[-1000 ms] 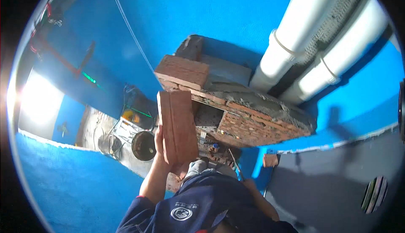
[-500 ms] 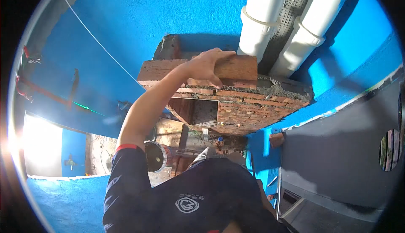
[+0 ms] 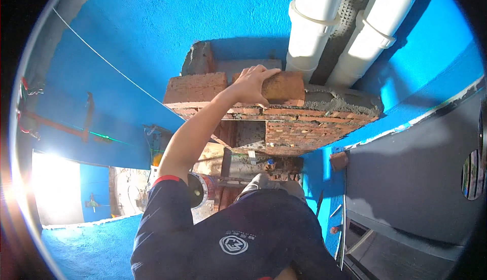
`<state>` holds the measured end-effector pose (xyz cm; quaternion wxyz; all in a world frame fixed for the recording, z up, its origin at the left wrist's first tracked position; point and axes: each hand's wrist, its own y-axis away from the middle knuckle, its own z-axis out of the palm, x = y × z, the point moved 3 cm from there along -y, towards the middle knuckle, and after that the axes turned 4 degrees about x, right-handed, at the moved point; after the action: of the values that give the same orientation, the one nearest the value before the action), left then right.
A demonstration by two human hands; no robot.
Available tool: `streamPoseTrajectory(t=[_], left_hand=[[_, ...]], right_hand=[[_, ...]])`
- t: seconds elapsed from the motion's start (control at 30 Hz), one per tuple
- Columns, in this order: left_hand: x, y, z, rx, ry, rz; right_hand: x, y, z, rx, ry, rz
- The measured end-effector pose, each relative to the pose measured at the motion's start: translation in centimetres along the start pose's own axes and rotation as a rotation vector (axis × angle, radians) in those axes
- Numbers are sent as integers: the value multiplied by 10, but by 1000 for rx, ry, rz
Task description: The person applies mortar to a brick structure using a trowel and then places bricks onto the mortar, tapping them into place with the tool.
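My left hand [image 3: 251,85] reaches forward and is closed over a reddish brick [image 3: 286,86] on top of a low brick wall [image 3: 299,133]. The thumb presses on its near side; the other fingers lie over the top. Left of it, a second brick [image 3: 195,88] lies in the same row, a narrow gap between the two. Grey mortar [image 3: 350,100] covers the wall top to the right of the held brick. My right hand is out of view.
Two white pipes [image 3: 317,16] rise behind the wall against the blue wall [image 3: 203,6]. A taut white string [image 3: 106,59] runs to the wall's left end. Below are a square opening [image 3: 251,134] in the brickwork and a bucket [image 3: 199,191] by my feet.
The held brick has shifted slightly left along the wall top, and more mortar shows at its right end. My left hand keeps its grip; the whole view has tilted a little.
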<state>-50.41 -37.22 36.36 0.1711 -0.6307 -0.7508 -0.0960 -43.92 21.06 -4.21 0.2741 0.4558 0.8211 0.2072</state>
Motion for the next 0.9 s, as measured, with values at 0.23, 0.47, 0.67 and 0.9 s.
streamPoseTrajectory(t=[0.23, 0.47, 0.67, 0.9], left_hand=[[-5, 0, -4, 23, -12, 46], [-3, -2, -3, 4, -60, 54], [-31, 11, -30, -3, 56, 20], [-72, 53, -51, -87, -42, -87]], right_hand=[[-3, 13, -8, 61, -16, -13], [-24, 23, -53, 231, -326, -8], [-115, 68, -199, 176, -778, 233], [-217, 104, -348, 162, -1092, -254]])
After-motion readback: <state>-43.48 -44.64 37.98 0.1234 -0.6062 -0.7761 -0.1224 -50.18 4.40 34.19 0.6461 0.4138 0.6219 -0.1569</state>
